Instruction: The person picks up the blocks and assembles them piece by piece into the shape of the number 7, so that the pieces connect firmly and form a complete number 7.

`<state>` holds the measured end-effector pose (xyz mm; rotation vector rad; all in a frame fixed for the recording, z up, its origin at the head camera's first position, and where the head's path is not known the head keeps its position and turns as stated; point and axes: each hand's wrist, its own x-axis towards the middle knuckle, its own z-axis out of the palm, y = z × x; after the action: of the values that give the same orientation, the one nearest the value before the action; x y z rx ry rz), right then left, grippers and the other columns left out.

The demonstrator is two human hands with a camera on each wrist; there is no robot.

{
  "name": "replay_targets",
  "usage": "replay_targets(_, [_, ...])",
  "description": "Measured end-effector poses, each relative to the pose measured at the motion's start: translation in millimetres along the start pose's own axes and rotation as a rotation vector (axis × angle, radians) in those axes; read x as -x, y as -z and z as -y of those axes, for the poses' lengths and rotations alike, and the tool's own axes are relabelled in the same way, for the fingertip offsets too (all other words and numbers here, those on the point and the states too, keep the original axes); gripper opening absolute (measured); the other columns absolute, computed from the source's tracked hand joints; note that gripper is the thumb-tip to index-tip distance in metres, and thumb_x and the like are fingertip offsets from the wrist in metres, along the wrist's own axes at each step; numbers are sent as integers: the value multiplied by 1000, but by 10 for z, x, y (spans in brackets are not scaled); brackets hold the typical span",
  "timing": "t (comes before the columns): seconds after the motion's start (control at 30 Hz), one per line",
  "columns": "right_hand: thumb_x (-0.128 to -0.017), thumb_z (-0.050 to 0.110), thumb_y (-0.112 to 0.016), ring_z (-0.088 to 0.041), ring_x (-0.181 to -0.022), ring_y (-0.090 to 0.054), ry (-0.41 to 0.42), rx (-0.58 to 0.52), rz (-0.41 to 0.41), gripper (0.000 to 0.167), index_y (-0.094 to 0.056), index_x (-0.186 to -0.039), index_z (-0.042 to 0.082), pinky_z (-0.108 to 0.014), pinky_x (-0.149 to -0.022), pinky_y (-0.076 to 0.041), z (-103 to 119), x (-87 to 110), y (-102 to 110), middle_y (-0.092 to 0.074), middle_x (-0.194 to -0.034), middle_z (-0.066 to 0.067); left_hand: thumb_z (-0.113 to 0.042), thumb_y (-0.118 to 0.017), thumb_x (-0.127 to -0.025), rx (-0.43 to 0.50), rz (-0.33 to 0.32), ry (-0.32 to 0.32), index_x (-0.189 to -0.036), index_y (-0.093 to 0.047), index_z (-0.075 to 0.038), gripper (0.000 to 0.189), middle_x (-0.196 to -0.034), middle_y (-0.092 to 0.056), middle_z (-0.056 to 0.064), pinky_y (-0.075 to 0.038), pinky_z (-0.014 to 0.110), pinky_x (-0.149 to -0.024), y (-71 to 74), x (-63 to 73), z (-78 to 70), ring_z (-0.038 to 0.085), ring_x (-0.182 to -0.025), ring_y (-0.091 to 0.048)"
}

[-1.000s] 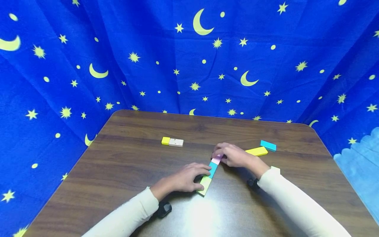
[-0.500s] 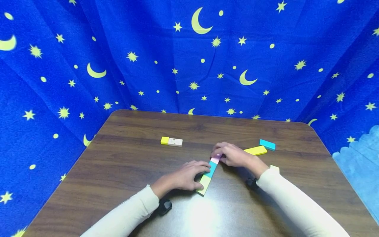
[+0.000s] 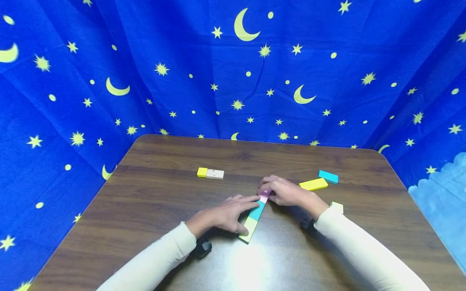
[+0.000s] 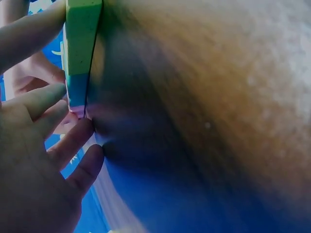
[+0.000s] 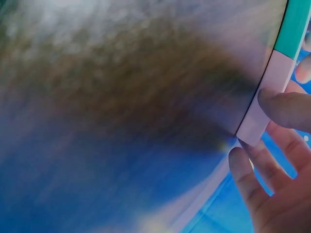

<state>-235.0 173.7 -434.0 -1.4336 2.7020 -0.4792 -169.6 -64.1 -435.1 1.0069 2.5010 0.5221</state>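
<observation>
Block row (image 3: 257,211) — pale green, teal, pink, left hand (image 3: 231,214) spread against it, right hand (image 3: 285,191) pinching pink block (image 5: 253,119)

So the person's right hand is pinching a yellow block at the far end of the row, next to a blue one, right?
Not quite: the block is pink, not yellow, as the right wrist view shows. The right hand is pinching a pink block at the row's far end, next to a blue one.

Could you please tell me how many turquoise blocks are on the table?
2: the near turquoise block between the pale green block and pink block, the far turquoise block beside the long yellow block. More could be hidden.
</observation>
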Motion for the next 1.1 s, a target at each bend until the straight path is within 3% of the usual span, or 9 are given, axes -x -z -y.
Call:
replay_targets(0.53, [-80,-5,-69,-13,-95,-59,-10,-21,19,30,-74,-103,14,-31,-82,-53,39,-28,-5,-68,-103,3,-41,-78,-80,-54,56,-33,-158,-27,-26,94,-168,-15,-13,-37,41,-114,67,-11,27,17,-137,-38])
replay_targets(1.1, [-80,13,-77,-20,-105,-61,-9,-40,18,28,-73,-108,12,-39,-91,-54,60,-4,-10,-69,-114,-3,-43,-77,-80,-65,63,-38,-158,-25,-25,96,-168,-14,-13,-37,41,-114,88,-18,19,17,-138,-37])
